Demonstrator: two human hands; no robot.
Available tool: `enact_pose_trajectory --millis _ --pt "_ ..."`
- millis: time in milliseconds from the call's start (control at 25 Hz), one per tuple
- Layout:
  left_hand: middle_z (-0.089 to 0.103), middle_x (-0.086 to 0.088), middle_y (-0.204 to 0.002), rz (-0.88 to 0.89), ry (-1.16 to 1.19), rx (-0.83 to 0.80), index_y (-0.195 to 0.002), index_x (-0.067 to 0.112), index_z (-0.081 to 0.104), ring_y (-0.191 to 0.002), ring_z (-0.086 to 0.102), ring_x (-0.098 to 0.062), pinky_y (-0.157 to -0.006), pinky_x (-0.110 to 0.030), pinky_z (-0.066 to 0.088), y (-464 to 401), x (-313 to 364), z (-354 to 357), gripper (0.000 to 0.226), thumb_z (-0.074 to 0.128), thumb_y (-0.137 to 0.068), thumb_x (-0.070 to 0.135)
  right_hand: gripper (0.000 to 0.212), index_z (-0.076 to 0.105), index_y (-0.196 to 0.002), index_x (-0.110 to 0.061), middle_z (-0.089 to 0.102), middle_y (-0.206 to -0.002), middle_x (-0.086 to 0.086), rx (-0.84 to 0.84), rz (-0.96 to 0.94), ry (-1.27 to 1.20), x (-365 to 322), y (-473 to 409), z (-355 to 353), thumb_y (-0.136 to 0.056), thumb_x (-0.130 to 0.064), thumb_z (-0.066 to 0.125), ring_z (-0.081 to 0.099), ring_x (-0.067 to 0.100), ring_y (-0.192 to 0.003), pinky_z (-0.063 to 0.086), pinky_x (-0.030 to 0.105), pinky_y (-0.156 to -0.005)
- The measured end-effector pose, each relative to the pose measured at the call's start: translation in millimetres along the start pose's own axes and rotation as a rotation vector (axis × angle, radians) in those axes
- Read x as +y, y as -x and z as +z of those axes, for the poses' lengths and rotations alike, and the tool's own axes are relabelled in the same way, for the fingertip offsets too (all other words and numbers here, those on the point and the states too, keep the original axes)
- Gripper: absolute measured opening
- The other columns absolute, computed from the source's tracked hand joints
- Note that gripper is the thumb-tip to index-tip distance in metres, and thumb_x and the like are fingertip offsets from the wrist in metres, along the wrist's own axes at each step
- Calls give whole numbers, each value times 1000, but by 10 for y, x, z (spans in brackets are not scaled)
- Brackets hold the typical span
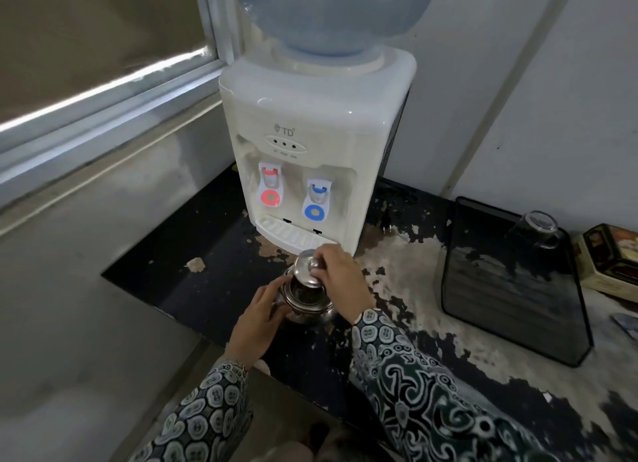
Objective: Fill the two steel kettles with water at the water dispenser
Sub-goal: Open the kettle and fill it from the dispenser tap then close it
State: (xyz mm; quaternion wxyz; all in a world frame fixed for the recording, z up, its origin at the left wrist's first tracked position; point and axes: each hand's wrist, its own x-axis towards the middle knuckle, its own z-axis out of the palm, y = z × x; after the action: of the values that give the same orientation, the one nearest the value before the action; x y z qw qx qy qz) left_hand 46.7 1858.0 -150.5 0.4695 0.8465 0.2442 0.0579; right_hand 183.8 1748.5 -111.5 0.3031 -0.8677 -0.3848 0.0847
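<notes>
A small steel kettle (303,306) stands on the dark worn counter (431,323) in front of the white water dispenser (310,144). My left hand (257,318) holds the kettle's left side. My right hand (340,277) pinches the knob of the steel lid (305,268), which is tilted up off the kettle's mouth. Dark contents show inside the open kettle. The dispenser has a red tap (271,185) on the left, a blue tap (316,202) on the right and a drip tray (293,233) below. Only one kettle is in view.
A blue water bottle (331,12) sits upside down on the dispenser. A black tray (511,289) with an upturned glass (538,226) lies to the right, and a patterned box (611,258) beyond it. A window (96,64) is at the left.
</notes>
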Motion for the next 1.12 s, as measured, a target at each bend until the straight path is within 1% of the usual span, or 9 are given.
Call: enact_pose_trajectory --millis 120,240,400,520,600,760,920,1000,1120 --pt "43 16 -127 13 -15 2 -130 51 32 -110 58 -13 -92 -44 48 1 -25 -11 47 50 -92 29 16 47 -102 -11 54 -107 6 -41 7 -4 7 45 75 -89 -20 52 54 25 -96 45 45 -85" --pt "44 15 -129 19 -26 23 -129 51 33 -109 59 -13 -91 -45 49 -5 -26 15 46 50 -93 29 17 47 -104 -13 53 -110 4 -84 -3 80 88 97 122 -90 -20 52 53 24 -101 43 41 -83" --pt "44 17 -125 28 -77 39 -128 52 33 -105 60 -9 -85 -39 50 -33 -29 27 45 50 -92 30 19 50 -102 -14 59 -110 2 -116 -9 19 61 69 135 -86 -21 57 53 21 -104 38 40 -95" --pt "42 17 -121 31 -140 38 -130 51 31 -103 61 -8 -80 -34 50 -55 -43 13 45 48 -93 33 18 49 -104 -17 59 -113 -2 -95 -63 100 20 54 199 -88 -25 54 52 17 -111 29 38 -106" --pt "41 15 -119 29 -203 44 -134 49 30 -100 61 -11 -78 -35 50 -63 -36 13 47 47 -93 33 18 46 -107 -19 55 -118 -5 -93 -20 117 42 79 222 -91 -26 49 51 15 -114 22 41 -109" --pt "42 10 -116 35 -320 70 -135 46 31 -89 60 -18 -71 -37 51 -93 4 25 46 44 -93 32 18 43 -109 -17 50 -121 -4 -139 27 107 65 95 198 -93 -25 46 52 17 -115 20 45 -112" --pt "45 6 -111 30 -385 77 -130 40 38 -83 61 -22 -68 -37 52 -126 50 14 40 46 -93 28 16 44 -103 -19 53 -113 -4 -195 45 109 26 47 117 -90 -18 53 55 18 -108 17 50 -111" --pt "45 5 -110 26 -415 53 -129 39 39 -82 61 -23 -66 -35 50 -158 80 -20 38 47 -92 31 15 44 -96 -21 56 -106 -6 -179 58 114 14 28 86 -87 -15 55 55 17 -102 14 53 -111" --pt "43 5 -107 10 -471 -7 -125 38 39 -86 59 -24 -69 -37 50 -213 135 -82 36 49 -90 34 16 45 -98 -22 54 -109 -6 -198 60 146 16 13 74 -86 -17 56 48 17 -112 19 59 -107"
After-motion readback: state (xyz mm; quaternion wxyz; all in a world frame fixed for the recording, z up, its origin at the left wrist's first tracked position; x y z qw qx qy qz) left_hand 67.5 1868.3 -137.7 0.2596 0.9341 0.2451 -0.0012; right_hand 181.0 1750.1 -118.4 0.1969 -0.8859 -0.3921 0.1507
